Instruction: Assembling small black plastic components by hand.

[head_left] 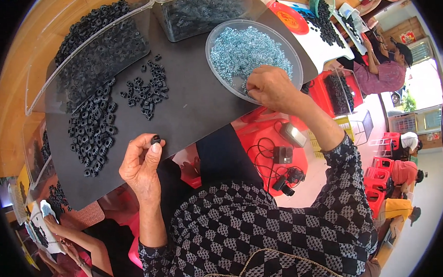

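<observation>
My left hand point(143, 163) is at the table's near edge, its thumb and forefinger pinching a small black plastic part point(155, 139). My right hand point(273, 88) reaches into a round clear tray point(213, 65) at the right. Many tiny, shiny bluish-silver pieces that look like coil springs point(250, 49) fill this tray. The right fingers are pinched together among them; what is between the fingertips is hidden. Beyond my left hand lies a loose group of small black parts point(146, 90). A longer pile of larger black plastic pieces point(92, 131) spreads to its left.
Clear bins of black parts stand at the back left point(101, 59) and back middle point(202, 14) of the dark tabletop point(190, 86). Below the right edge, a red stool point(300, 160) carries cables and adapters. Other people work at the left and far right.
</observation>
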Available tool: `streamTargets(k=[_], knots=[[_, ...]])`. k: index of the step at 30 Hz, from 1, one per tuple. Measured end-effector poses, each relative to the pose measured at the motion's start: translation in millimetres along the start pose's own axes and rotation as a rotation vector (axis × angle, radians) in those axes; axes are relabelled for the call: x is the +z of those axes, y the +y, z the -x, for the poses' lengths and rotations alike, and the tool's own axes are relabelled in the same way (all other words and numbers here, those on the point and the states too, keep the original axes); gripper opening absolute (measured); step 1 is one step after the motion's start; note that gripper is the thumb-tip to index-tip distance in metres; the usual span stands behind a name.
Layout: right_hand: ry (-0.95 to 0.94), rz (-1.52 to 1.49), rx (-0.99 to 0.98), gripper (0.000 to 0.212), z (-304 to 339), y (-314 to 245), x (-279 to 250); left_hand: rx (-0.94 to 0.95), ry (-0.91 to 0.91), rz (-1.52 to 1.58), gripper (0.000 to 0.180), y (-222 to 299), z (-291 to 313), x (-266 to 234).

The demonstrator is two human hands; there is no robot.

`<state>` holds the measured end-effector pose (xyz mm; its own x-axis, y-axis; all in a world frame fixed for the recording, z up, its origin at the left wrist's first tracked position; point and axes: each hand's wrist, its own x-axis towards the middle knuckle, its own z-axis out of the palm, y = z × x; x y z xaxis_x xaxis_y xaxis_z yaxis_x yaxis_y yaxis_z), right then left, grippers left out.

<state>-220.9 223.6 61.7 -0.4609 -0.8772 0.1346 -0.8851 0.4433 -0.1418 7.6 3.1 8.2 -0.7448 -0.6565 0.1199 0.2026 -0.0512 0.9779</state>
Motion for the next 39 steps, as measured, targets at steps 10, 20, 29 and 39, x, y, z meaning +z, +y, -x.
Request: streamTargets(k=[10, 20, 29, 39], knots=[[0.179, -0.415, 0.132, 0.010, -13.7, -63.9, -25.8, -0.012, -0.011, 0.082, 0.018, 3.8, 1.5, 0.2], [-0.335, -0.916, 0.117, 0.011, -48.8, -130.1, -13.5, 0.184, -0.054, -0.171, 0.015, 11.8, 1.8, 2.4], [-0.585, -1.067, 0.277, 0.018, -63.0, -129.1, -14.2, 0.282, -0.119, -0.253, 0.017, 7.6, -0.1, -1.9], [-0.387, -1.133, 0.294, 0.022, -57.0, -136.5, 2.2, 0.154, -0.062, -0.093, 0.015, 5.3, 2.1, 0.9]])
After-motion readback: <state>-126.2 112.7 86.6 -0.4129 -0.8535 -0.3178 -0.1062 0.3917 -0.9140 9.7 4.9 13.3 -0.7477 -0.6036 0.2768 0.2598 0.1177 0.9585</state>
